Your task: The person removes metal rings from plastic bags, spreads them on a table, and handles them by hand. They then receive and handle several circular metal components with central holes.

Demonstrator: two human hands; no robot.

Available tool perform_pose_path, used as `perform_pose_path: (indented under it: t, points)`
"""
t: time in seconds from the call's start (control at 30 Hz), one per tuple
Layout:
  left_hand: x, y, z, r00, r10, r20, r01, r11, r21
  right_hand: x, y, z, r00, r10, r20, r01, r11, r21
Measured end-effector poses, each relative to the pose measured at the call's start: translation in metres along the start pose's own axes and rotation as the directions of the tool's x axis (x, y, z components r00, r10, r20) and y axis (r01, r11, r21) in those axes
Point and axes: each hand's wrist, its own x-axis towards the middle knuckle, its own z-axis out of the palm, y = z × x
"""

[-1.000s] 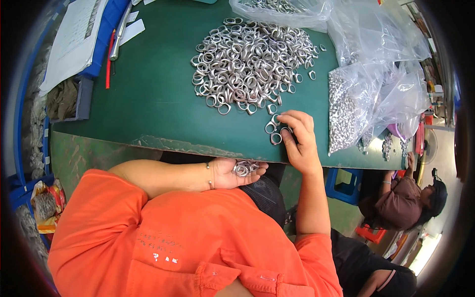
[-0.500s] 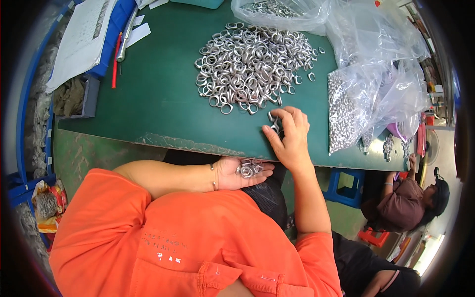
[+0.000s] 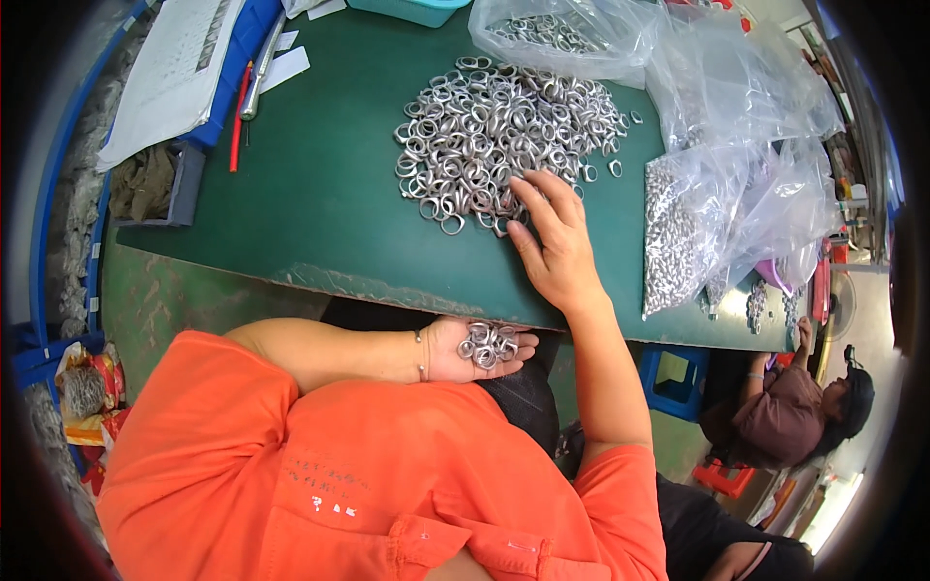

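My left hand (image 3: pixel 449 351) lies palm up just below the table's front edge, its fingers stretched out. It carries a small heap of silvery metal rings (image 3: pixel 487 345). At the near right side of a large pile of similar rings (image 3: pixel 494 136), my right hand (image 3: pixel 560 247) reaches in with thumb and fingers apart. Its fingertips touch or hover over the nearest rings, and I see nothing held between them. Part of the pile's near right edge is hidden behind the fingers.
Clear plastic bags (image 3: pixel 678 232) of small metal parts fill the table's right side. Another bag of rings (image 3: pixel 547 34) stands behind the pile. A red pencil (image 3: pixel 235 131) and papers (image 3: pixel 174 73) lie at left. Another person (image 3: pixel 785 416) sits at far right beyond a blue stool (image 3: pixel 673 381).
My right hand has moved forward to the pile, and the rings it pinched are gone from its fingers. More rings lie in my left palm. The whole view has shifted slightly.
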Motion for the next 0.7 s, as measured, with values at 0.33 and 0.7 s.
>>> perform_pose_path:
  t: [0.33, 0.7]
  points:
    - [0.001, 0.000, 0.000, 0.996, 0.037, -0.086, -0.025, 0.990, 0.139, -0.037, 0.005, -0.021, 0.983, 0.185, -0.005, -0.182, 0.971, 0.152]
    - [0.002, 0.003, -0.001, 1.000, 0.002, -0.029, 0.000, 0.999, 0.040, -0.071, 0.033, -0.044, 0.784, 0.615, -0.086, -0.474, 0.681, 0.558]
